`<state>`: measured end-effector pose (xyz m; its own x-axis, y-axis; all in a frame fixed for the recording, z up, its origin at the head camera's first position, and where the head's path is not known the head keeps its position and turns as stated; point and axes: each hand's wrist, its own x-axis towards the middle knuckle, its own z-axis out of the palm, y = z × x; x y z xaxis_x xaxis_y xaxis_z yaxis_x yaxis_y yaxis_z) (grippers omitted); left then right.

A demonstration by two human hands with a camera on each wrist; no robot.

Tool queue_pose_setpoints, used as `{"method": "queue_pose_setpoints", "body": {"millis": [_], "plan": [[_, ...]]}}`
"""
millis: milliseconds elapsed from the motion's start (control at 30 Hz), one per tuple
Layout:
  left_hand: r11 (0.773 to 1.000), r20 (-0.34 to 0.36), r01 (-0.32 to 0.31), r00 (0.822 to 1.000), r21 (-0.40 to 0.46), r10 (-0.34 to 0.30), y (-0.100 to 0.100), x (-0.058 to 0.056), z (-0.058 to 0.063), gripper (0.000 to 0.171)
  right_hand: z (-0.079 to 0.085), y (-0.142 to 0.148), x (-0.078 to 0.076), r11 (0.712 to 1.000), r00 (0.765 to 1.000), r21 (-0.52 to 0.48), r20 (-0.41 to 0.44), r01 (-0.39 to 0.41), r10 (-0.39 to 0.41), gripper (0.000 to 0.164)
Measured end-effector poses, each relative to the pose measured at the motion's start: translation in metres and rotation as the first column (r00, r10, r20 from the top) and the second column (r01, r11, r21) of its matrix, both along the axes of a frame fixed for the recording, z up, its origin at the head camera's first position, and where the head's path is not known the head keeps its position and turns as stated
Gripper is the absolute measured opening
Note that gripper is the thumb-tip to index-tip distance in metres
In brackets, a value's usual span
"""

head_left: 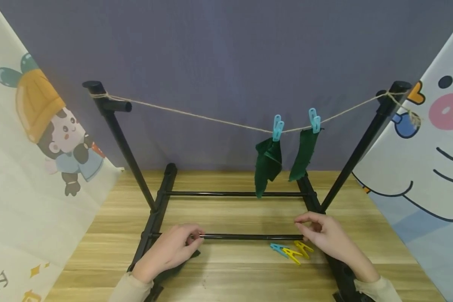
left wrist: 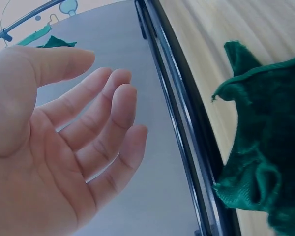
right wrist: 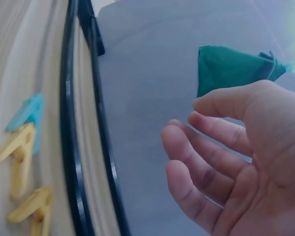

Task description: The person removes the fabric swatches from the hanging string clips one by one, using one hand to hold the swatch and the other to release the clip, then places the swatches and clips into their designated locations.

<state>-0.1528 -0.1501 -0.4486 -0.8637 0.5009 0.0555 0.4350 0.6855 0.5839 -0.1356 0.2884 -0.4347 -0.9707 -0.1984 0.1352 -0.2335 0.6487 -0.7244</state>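
Observation:
My left hand [head_left: 173, 249] hovers near the front bar with loosely bent fingers and an empty palm, as the left wrist view shows. Below it a dark green cloth [left wrist: 270, 123] lies on the table, mostly hidden by the hand in the head view. Over the right end of that bar is my right hand [head_left: 326, 235], fingers relaxed and holding nothing. Just in front of it lie a blue clothespin [head_left: 278, 249] and two yellow clothespins [head_left: 303, 249]. Two green cloths [head_left: 267, 165] hang from a string [head_left: 196, 114], each clipped by a light blue clothespin [head_left: 314, 121].
A black tube frame carries the string between its left post [head_left: 124, 144] and right post [head_left: 356, 157]. Crossbars [head_left: 245, 236] run low above the wooden table [head_left: 230, 274]. A grey backdrop [head_left: 211, 54] stands behind, with printed panels on both sides.

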Motion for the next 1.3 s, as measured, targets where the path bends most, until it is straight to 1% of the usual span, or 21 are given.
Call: {"method": "queue_pose_setpoints", "body": {"millis": [100, 233, 367, 467, 567, 733, 833, 1000, 1100, 1300], "plan": [[1.0, 0.015, -0.003, 1.0, 0.0, 0.003, 0.004, -0.002, 0.003, 0.024, 0.009, -0.005, -0.001, 1.0, 0.999, 0.003, -0.048, -0.003, 0.003, 0.012], [1.0, 0.002, -0.009, 1.0, 0.017, 0.009, 0.012, -0.006, 0.005, 0.022, 0.02, -0.013, -0.004, 1.0, 0.996, 0.014, -0.088, -0.002, 0.003, 0.012], [0.999, 0.002, 0.026, 1.0, 0.045, -0.026, 0.021, -0.011, 0.002, 0.022, 0.027, -0.019, -0.005, 1.0, 0.998, 0.02, -0.068, 0.008, -0.007, 0.014], [0.997, 0.024, 0.048, 0.998, 0.063, -0.05, 0.027, -0.014, 0.0, 0.022, 0.033, -0.022, -0.006, 1.0, 0.997, 0.01, -0.076, 0.006, -0.005, 0.014], [0.995, 0.043, 0.062, 0.997, 0.084, -0.066, 0.033, -0.015, -0.001, 0.022, 0.039, -0.024, -0.008, 1.0, 0.993, -0.005, -0.116, -0.002, 0.001, 0.013], [0.987, 0.047, 0.089, 0.994, 0.136, -0.096, 0.044, -0.019, -0.001, 0.022, 0.049, -0.029, -0.012, 0.999, 0.982, -0.025, -0.19, -0.028, 0.023, 0.012], [0.983, 0.046, 0.095, 0.994, 0.154, -0.104, 0.05, -0.021, -0.001, 0.022, 0.055, -0.031, -0.014, 0.998, 0.974, -0.042, -0.225, -0.048, 0.038, 0.013], [0.981, 0.04, 0.104, 0.993, 0.163, -0.112, 0.059, -0.026, 0.004, 0.025, 0.068, -0.033, -0.019, 0.996, 0.959, -0.06, -0.278, -0.064, 0.045, 0.014], [0.978, 0.035, 0.114, 0.992, 0.174, -0.121, 0.064, -0.029, 0.009, 0.025, 0.076, -0.035, -0.022, 0.997, 0.95, -0.05, -0.31, -0.062, 0.043, 0.014], [0.972, 0.024, 0.113, 0.992, 0.205, -0.121, 0.069, -0.035, 0.02, 0.024, 0.09, -0.04, -0.026, 0.998, 0.949, -0.021, -0.313, -0.058, 0.049, 0.013]]}}
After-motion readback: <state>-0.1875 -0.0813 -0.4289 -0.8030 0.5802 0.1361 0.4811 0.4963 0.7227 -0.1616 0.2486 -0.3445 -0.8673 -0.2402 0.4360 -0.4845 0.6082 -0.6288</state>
